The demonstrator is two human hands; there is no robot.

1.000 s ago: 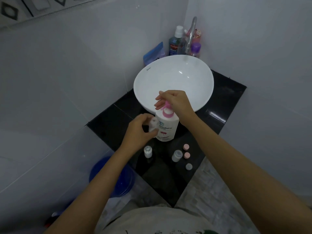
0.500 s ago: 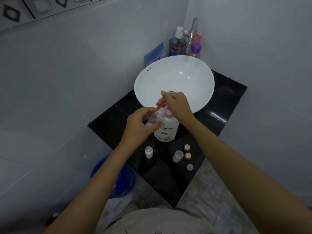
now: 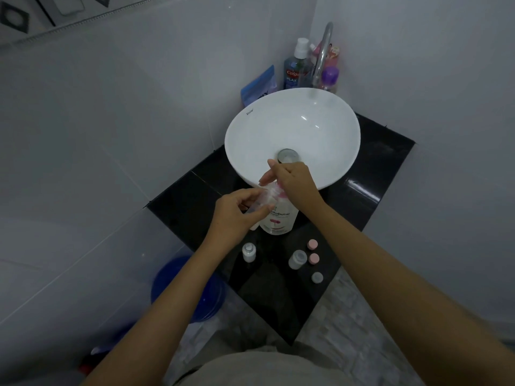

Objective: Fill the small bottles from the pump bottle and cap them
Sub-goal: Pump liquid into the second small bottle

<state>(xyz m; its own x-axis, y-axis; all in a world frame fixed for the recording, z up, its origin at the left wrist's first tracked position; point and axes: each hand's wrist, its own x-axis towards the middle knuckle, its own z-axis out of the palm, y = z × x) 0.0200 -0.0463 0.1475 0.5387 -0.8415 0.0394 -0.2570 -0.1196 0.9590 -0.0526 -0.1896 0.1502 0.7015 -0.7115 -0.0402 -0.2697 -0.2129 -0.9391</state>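
Tall white pump bottle (image 3: 279, 218) with pink pump upright on black counter (image 3: 370, 174) before white basin (image 3: 328, 151). Small clear bottle (image 3: 260, 203), contents unclear, pinched at spout by curled left hand (image 3: 237, 215). Right hand (image 3: 295, 182) curled over pump. Two uncapped small bottles (image 3: 249, 252) (image 3: 297, 259) nearby.

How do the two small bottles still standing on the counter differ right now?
The left small bottle stands alone below the left hand; the right small bottle stands beside the loose caps. The left one looks upright, the right one leans in this wide view. Both are clear, uncapped and untouched.
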